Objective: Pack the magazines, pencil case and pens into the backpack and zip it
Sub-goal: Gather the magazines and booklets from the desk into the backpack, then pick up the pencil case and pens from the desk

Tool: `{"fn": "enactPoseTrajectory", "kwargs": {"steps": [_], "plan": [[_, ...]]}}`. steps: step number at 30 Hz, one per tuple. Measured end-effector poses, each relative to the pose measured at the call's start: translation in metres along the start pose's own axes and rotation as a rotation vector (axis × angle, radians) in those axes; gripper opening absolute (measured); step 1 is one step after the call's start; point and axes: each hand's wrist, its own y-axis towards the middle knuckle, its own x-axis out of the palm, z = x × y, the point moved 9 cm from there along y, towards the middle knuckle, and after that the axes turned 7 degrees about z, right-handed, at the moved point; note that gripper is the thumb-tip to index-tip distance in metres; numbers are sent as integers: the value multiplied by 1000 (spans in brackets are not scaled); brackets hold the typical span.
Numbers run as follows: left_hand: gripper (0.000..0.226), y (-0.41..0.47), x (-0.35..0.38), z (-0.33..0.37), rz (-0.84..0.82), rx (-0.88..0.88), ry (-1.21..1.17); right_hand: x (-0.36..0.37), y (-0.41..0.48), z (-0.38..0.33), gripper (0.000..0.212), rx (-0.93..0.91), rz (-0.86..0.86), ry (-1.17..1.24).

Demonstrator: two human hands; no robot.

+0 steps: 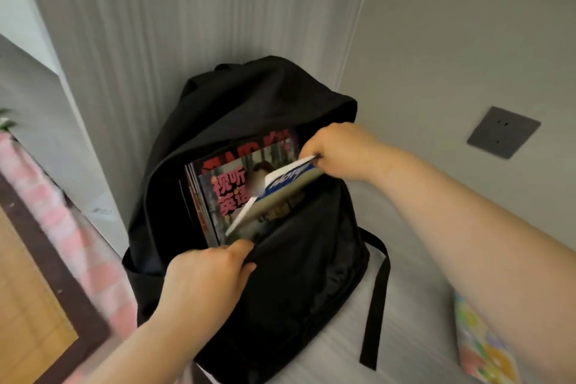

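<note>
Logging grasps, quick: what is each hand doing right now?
Left hand: grips the opening edge of the backpack.
Right hand: pinches the top corner of the blue-and-white magazine.

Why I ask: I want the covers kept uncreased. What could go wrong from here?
The blue-and-white magazine, pinched by the right hand, goes in tilted; its lower corner may snag on the stacked magazines or the backpack rim and bend. The left hand alone holds the opening wide; if it slips, the fabric could fold onto the covers. The colourful item beside the right forearm might get knocked.
</note>
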Motion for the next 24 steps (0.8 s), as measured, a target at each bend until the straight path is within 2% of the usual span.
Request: {"fn": "enactPoseTrajectory", "kwargs": {"steps": [2,5,8,10,12,15,19,24], "plan": [[36,1,-1,-1,-3,10,-21,23,8,-26,28,-126,-84,-192],[36,0,0,-5,-19,15,-34,64,16,-51,28,-206,-210,-306],[37,3,0,-13,-14,-21,-77,112,15,-53,36,-123,-423,-279],[37,2,2,-19,-21,-58,-92,133,9,-46,33,-40,-552,-190],[35,2,3,-22,-23,-84,-86,138,6,-36,29,29,-589,-58],[31,5,4,-23,-56,-158,-99,125,6,-21,27,97,-496,151],[36,15,-2,-6,9,-105,-93,83,-9,2,23,234,-185,413],[21,27,1,34,48,-41,-127,40,-80,55,21,400,110,563]]}}
